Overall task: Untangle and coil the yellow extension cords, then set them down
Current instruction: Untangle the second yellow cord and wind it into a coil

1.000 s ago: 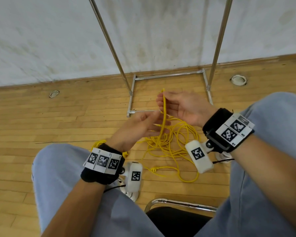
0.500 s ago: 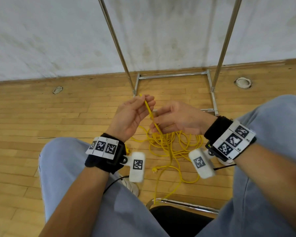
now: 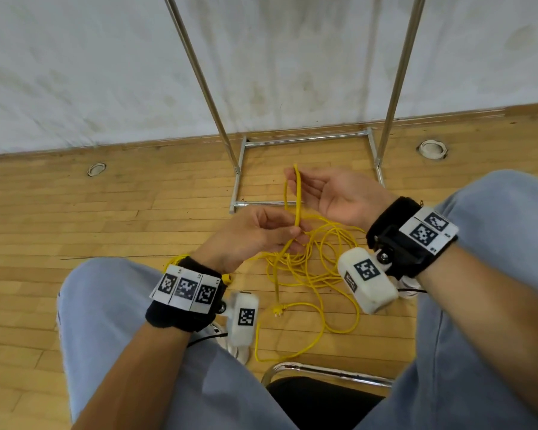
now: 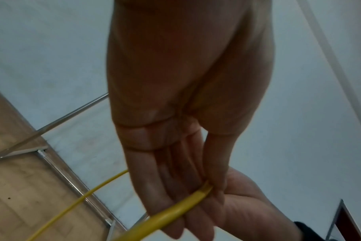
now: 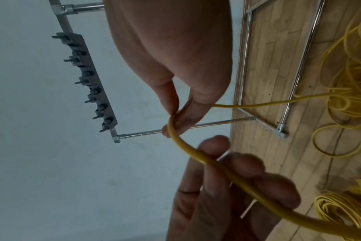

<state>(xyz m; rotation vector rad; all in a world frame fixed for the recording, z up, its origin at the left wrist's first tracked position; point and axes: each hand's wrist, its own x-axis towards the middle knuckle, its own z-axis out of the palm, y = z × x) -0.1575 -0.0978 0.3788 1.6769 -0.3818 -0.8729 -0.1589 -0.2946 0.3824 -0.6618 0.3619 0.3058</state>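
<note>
the right hand (image 3: pixel 336 197) is raised above the wooden floor (image 3: pixel 106 218), palm turned toward the person, and pinches the top of a narrow loop of yellow extension cord (image 3: pixel 298 197) between thumb and fingertips; the right wrist view shows the cord bending over those fingertips (image 5: pixel 175 120). just below it, the left hand (image 3: pixel 255 234) has its thumb and fingers closed on the same doubled strand, which runs straight between the two hands. in the left wrist view the cord (image 4: pixel 171 212) lies across the left hand's fingers (image 4: pixel 165 187) under the thumb. from the left hand the cord drops into a loose tangle (image 3: pixel 308 268) on the floor, between the person's knees and near the base of a metal rack (image 3: pixel 308 139) that stands against the white wall (image 3: pixel 106 72). a yellow plug (image 3: pixel 277 310) lies on the floor at the near edge of the tangle. a coiled bundle of yellow cord (image 5: pixel 344 210) rests on the floor beside the tangle, by the left wrist.
</note>
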